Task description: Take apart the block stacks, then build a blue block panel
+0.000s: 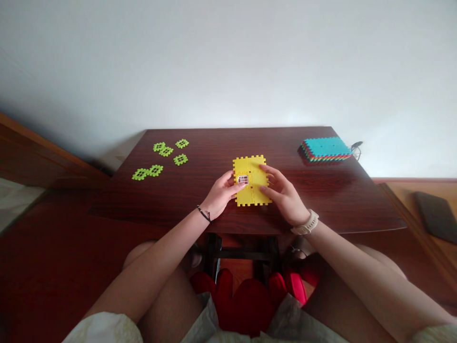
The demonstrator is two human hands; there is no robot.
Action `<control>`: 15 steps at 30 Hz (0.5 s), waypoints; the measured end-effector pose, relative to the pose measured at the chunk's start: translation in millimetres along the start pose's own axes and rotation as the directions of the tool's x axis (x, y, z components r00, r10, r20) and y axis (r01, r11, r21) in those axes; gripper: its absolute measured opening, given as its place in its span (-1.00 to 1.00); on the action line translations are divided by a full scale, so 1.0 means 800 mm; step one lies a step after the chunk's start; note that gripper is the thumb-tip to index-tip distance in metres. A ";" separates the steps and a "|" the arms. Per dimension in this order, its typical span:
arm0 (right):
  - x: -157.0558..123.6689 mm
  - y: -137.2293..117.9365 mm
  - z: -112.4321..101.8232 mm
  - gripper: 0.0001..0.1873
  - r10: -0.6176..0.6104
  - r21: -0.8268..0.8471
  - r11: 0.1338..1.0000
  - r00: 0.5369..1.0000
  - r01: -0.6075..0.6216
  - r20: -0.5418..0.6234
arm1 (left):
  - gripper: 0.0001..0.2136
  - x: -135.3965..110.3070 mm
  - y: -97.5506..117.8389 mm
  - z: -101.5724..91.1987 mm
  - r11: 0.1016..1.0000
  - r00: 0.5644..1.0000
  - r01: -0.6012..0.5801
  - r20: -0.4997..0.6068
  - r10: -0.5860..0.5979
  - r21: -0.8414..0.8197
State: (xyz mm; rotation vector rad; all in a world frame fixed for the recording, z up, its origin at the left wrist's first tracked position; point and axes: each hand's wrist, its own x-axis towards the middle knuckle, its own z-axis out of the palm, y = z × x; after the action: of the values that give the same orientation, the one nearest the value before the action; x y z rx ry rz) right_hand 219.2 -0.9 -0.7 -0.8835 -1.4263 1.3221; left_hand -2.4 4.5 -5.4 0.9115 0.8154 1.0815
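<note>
A yellow panel of interlocking plastic tiles (259,177) is held up between my two hands near the front of the table. Its edges are toothed, and a small white window piece (243,179) sits in its left side. My left hand (222,190) grips the left edge, the thumb lying over the front just below the window. On the opposite edge, my right hand (283,193) closes with the thumb and fingertips on the panel's face. The fingers behind the panel are partly hidden.
Several lime-green window-frame pieces (181,159) lie scattered on the left of the dark wooden table (221,143). At the back right is a stack of toothed panels (326,146), turquoise on top, with a dark cable (356,146) beside it. A white wall rises behind.
</note>
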 end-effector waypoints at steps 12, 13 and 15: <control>-0.005 0.005 0.014 -0.33 0.188 0.372 0.900 0.973 -0.226 0.136 | -0.50 0.000 -0.003 0.005 0.981 0.990 0.066 0.136 -0.041 -0.182; -0.005 0.006 0.014 -0.33 0.201 0.389 0.889 0.969 -0.243 0.145 | -0.51 -0.001 -0.004 0.006 0.981 0.988 0.073 0.144 -0.047 -0.182; -0.005 0.008 0.015 -0.34 0.206 0.398 0.882 0.966 -0.252 0.156 | -0.52 -0.001 -0.005 0.007 0.982 0.985 0.090 0.159 -0.064 -0.166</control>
State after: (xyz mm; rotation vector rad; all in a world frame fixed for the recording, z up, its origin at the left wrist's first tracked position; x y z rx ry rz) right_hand 208.3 -7.4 -7.0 -0.7137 -1.0770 1.7973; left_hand 3.7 1.5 -6.5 0.7991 0.6145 0.9850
